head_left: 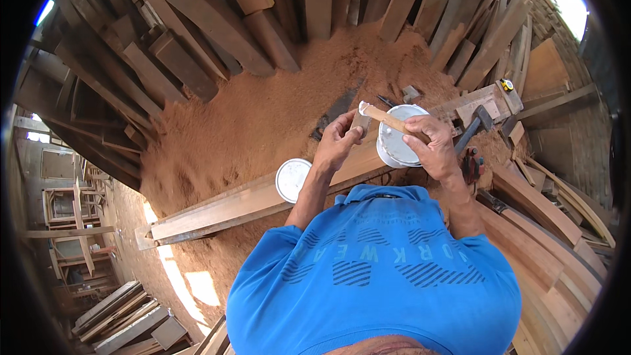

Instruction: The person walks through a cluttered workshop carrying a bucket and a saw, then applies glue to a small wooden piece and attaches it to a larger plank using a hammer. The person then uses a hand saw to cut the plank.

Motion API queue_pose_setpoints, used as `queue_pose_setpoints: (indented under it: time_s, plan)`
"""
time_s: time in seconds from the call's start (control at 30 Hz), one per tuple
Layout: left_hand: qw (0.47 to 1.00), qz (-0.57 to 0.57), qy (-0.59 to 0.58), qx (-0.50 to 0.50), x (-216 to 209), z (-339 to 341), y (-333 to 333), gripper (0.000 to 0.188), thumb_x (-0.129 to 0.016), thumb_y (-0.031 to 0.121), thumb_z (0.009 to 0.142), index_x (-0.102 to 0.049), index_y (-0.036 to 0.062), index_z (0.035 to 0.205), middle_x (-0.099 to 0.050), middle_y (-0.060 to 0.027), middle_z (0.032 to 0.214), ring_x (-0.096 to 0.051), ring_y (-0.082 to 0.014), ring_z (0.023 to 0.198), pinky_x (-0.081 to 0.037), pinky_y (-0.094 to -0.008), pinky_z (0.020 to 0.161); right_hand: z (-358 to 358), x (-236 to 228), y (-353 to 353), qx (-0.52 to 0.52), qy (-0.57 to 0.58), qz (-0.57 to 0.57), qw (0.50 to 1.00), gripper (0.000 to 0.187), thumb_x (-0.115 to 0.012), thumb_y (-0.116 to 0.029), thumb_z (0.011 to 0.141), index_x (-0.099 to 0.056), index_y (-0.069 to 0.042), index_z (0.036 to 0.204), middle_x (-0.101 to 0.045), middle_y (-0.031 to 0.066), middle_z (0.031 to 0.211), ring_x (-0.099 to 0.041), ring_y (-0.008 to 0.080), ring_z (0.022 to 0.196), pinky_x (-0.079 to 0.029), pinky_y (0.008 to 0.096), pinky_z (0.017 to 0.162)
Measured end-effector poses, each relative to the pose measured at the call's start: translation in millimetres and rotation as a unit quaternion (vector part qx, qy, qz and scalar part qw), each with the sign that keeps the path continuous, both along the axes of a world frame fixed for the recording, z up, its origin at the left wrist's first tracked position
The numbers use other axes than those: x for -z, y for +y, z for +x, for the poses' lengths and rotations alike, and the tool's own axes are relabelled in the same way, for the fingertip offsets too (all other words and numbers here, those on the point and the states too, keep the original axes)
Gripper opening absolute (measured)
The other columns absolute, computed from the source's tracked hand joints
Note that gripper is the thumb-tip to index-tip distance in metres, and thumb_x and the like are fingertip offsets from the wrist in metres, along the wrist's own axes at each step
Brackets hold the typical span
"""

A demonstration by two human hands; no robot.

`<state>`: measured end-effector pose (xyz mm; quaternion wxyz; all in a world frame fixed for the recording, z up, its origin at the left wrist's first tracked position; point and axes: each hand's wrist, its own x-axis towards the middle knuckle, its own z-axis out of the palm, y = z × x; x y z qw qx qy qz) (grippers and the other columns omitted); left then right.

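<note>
In my right hand [430, 144] is a flat wooden stick [389, 118], gripped near its lower right end. White paste coats the stick's far tip. My left hand [338, 139] pinches a small wooden piece [360, 122] between thumb and fingers, right by that tip; whether the two touch I cannot tell. Under the stick, next to my right hand, stands a white bucket [392, 148] with whitish contents or a pale top. A round white lid [293, 180] lies on the long wooden beam [223, 209], left of my left forearm.
A hammer [474, 127] rests at the right beside a board [470, 102] with a yellow tape measure [506, 85] near its end. A red and black tool [472, 164] lies right of my forearm. Timber planks [210, 20] lean around the reddish sawdust [263, 105]. Curved wooden pieces [532, 250] lie at lower right.
</note>
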<state>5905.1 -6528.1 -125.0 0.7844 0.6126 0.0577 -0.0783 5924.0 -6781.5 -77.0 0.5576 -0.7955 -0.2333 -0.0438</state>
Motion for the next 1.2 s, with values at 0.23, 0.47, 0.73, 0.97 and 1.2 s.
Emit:
queue_pose_setpoints:
  time_s: [0.23,0.47,0.73,0.97,1.2]
  plan:
    - [0.996,0.084,0.017,-0.03,-9,-7,1,0.054,-0.073,0.023,0.09,-0.058,-0.0091,0.131,-0.068,-0.0116,0.106,-0.062,-0.0151,0.09,-0.052,-0.0294,0.079,1,2,-11,0.022,-0.096,-0.112,0.989,0.019,-0.075,0.0,0.077,-0.068,0.0,0.095,-0.069,0.0163,0.102,-0.066,0.0354,0.098,-0.052,0.0437,0.089]
    - [0.997,0.064,0.008,-0.033,-12,-8,-3,0.06,-0.079,0.029,0.086,-0.059,-0.0099,0.127,-0.068,-0.0129,0.106,-0.064,-0.0151,0.089,-0.053,-0.0287,0.078,1,3,-2,-0.012,-0.1,-0.113,0.988,0.019,-0.075,0.001,0.078,-0.067,0.0,0.095,-0.069,0.0159,0.102,-0.066,0.0345,0.098,-0.052,0.0436,0.088]
    - [0.928,0.342,-0.114,-0.092,-18,-12,-6,0.061,-0.082,0.02,0.077,-0.059,-0.0035,0.128,-0.065,-0.0123,0.11,-0.064,-0.0193,0.096,-0.054,-0.0329,0.086,12,-20,-8,0.036,-0.108,-0.094,0.989,0.018,-0.074,-0.001,0.08,-0.068,0.0,0.096,-0.07,0.0155,0.102,-0.067,0.0344,0.097,-0.053,0.0433,0.088]
    - [0.875,0.438,-0.173,-0.111,-26,-12,-9,0.06,-0.086,0.017,0.07,-0.057,-0.0009,0.119,-0.062,-0.0135,0.109,-0.062,-0.0235,0.097,-0.054,-0.0367,0.086,12,-20,2,-0.029,-0.126,-0.194,0.972,0.015,-0.073,-0.003,0.079,-0.068,0.0,0.093,-0.068,0.0152,0.098,-0.065,0.036,0.092,-0.052,0.0446,0.083]
    - [0.861,0.466,-0.176,-0.101,-25,-15,2,0.057,-0.085,0.012,0.068,-0.057,0.0011,0.116,-0.06,-0.0137,0.109,-0.058,-0.0293,0.106,-0.051,-0.041,0.093,22,-25,-12,-0.016,-0.137,-0.185,0.973,0.015,-0.071,-0.002,0.078,-0.067,0.0,0.092,-0.066,0.016,0.095,-0.064,0.0363,0.093,-0.051,0.0445,0.082]
